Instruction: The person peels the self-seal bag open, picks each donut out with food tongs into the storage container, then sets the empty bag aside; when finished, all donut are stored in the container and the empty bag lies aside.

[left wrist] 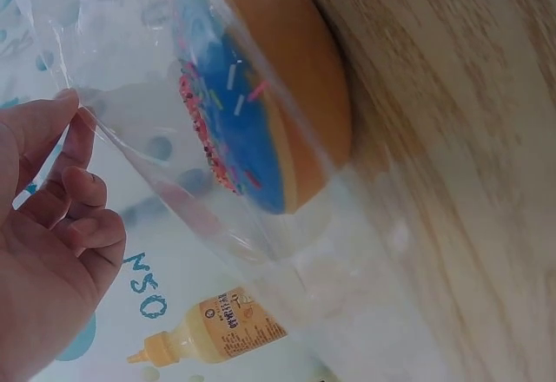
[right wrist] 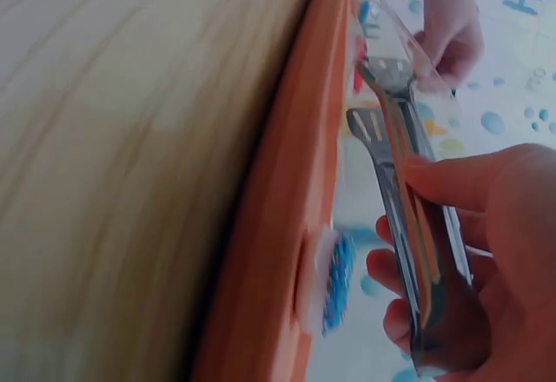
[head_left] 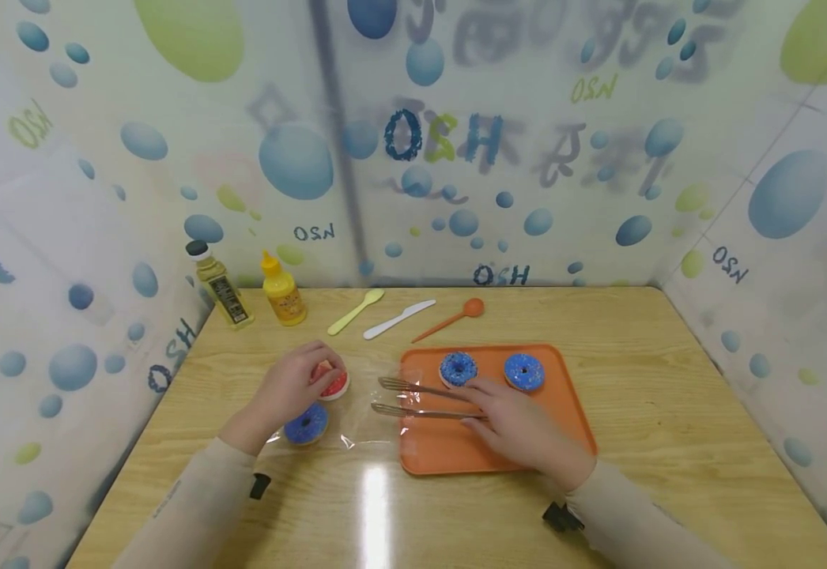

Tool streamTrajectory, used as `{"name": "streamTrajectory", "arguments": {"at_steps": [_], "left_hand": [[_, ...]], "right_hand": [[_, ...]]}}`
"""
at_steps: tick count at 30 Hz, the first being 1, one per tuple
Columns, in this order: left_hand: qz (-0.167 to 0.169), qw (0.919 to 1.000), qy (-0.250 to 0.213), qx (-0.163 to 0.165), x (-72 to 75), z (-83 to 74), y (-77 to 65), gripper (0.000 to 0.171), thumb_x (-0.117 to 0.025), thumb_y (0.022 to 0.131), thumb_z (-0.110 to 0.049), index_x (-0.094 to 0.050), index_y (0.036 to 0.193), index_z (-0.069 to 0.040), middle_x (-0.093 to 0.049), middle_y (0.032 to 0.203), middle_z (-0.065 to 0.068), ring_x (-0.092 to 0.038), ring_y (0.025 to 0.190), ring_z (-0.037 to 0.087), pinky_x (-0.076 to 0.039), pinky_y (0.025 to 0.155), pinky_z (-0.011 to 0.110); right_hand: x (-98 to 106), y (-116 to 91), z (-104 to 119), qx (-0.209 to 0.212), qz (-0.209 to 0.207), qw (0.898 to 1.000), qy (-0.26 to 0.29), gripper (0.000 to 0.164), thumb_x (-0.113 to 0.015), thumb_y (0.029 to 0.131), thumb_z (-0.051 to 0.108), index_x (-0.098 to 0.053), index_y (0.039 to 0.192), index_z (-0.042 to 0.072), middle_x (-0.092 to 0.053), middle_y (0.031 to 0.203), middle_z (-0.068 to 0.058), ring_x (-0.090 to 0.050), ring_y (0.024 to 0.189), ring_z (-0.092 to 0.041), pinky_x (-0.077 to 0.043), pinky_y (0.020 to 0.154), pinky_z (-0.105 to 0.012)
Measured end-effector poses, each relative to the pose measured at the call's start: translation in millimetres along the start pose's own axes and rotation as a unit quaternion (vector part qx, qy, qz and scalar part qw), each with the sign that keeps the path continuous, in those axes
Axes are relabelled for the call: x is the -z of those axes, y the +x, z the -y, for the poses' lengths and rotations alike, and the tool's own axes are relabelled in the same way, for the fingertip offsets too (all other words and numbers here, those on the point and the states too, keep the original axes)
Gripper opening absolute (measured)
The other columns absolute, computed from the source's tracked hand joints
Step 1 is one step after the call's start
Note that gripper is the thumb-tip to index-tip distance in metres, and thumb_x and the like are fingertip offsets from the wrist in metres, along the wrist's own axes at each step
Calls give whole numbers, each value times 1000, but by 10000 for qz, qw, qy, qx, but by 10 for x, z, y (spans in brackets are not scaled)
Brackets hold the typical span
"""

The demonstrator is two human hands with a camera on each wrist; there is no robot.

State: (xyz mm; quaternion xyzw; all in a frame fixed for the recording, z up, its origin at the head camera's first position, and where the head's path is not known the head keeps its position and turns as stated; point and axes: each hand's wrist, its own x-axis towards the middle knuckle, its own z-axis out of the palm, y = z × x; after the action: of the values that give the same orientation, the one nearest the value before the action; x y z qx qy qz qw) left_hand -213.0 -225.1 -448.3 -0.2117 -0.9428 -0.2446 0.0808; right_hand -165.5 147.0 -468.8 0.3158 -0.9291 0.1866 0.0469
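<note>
My left hand [head_left: 292, 389] pinches the edge of a clear plastic bag [left wrist: 287, 252] between thumb and forefinger. A blue-iced toy donut with sprinkles [left wrist: 239, 104] lies in the bag. Beside it, a red-iced donut [head_left: 337, 386] is partly hidden by my left hand in the head view. My right hand [head_left: 523, 425] grips metal tongs [right wrist: 413, 200] over an orange tray [head_left: 470, 461]. The tongs' slotted tips are apart, point left at the bag and hold nothing. Two blue donuts, one darker [head_left: 458, 368] and one lighter [head_left: 524, 372], sit at the tray's far side.
An oil bottle with a dark cap [head_left: 223, 291] and a yellow squeeze bottle [head_left: 285, 299] stand at the back left. A light-green spoon [head_left: 353, 313], a white knife [head_left: 398, 320] and an orange spoon [head_left: 452, 318] lie behind the tray. Patterned walls enclose the wooden table [head_left: 641, 395].
</note>
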Motion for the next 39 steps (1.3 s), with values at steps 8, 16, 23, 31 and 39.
{"name": "streamTrajectory", "arguments": {"at_steps": [8, 16, 23, 31, 39], "left_hand": [[4, 10000, -30, 10, -1, -22, -9, 4, -76, 94, -17, -72, 95, -15, -69, 102, -2, -67, 95, 23, -56, 85, 47], [65, 10000, -55, 29, -2, -26, -6, 6, -76, 95, -18, -73, 97, -14, -69, 103, -2, -67, 96, 22, -56, 85, 47], [-2, 10000, -28, -92, -15, -15, 4, 5, -76, 95, -14, -73, 97, -18, -69, 103, -3, -64, 92, 18, -54, 82, 44], [67, 9999, -15, -86, -17, -18, 1, 5, -75, 95, -15, -74, 99, -17, -69, 105, -3, -58, 85, 16, -50, 75, 38], [53, 9999, -45, -114, -28, -12, -4, 6, -75, 95, -14, -73, 98, -18, -68, 103, -3, -58, 84, 16, -50, 74, 38]], "right_hand": [[-179, 211, 159, 57, 59, 9998, -156, 47, -73, 97, 35, -63, 138, 15, -64, 132, -4, -67, 112, -20, -57, 95, -42], [-262, 346, 202, 102, -47, 9999, -25, 51, -72, 98, 33, -59, 145, 19, -62, 129, -1, -64, 108, -18, -58, 91, -40], [-292, 433, 256, 154, -22, 9996, 248, 57, -72, 98, 32, -52, 151, 28, -61, 128, 1, -62, 110, -18, -57, 91, -40], [-327, 538, 343, 130, 14, 9995, 297, 56, -72, 98, 35, -55, 149, 22, -63, 130, 0, -62, 116, -18, -56, 97, -39], [-350, 593, 379, 24, -2, 9994, 346, 53, -72, 98, 33, -58, 145, 14, -63, 129, -2, -63, 113, -19, -55, 97, -39]]}}
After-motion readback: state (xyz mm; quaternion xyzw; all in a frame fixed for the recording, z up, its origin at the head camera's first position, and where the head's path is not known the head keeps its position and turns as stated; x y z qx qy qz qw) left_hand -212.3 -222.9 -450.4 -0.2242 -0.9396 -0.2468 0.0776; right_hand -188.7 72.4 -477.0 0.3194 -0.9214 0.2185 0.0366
